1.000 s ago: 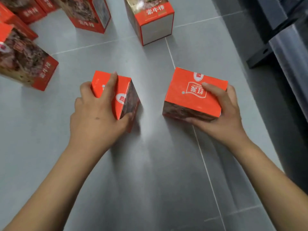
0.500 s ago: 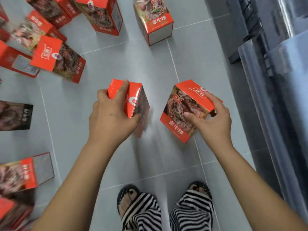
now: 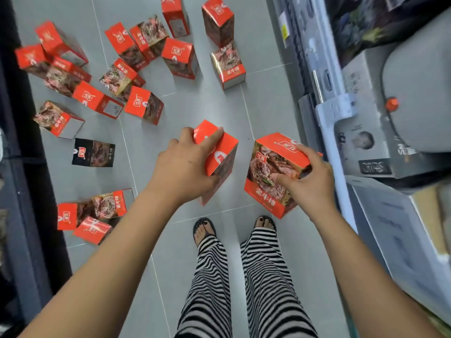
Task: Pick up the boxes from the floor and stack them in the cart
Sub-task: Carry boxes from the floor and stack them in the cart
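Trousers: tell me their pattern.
The trousers are black-and-white striped; the head view shows it best.

Scattered boxes (image 3: 144,104) crowd the floor (image 3: 266,108) at left; a bare lane runs ahead.

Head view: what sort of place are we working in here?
Probably a shop aisle or stockroom, though I can't be sure. Many identical red food boxes lie scattered on a grey tiled floor, and a boxed grey appliance stands at the right.
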A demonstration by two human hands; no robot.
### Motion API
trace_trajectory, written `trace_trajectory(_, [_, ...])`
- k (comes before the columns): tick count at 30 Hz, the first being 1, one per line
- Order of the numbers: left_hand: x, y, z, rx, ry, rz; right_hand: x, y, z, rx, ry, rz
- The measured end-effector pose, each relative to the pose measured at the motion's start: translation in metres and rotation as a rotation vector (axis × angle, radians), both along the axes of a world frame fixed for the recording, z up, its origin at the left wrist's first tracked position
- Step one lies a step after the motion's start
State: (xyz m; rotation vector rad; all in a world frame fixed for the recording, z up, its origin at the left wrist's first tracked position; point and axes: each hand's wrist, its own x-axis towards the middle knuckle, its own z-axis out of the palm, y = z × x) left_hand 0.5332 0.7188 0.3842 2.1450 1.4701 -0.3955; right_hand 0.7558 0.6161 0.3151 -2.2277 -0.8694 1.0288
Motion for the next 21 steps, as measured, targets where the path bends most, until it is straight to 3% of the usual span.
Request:
trace_trajectory(8, [0.030,-0.015,0.101,0.099,-0.052,-0.166,0.018,-0.035,0.118,0.036,-0.035,-0.081])
trace_trajectory(14, [0.043,-0.023,0.159,0.147,-0.115,-0.376,0.016,-0.080,0.201,0.037,-0.171,-0.185])
trace_trajectory(21, [0.054,-0.057,0.225,0.211,-0.146,-0.706,-0.031,-0.165,0.270,0.121,-0.168,-0.542])
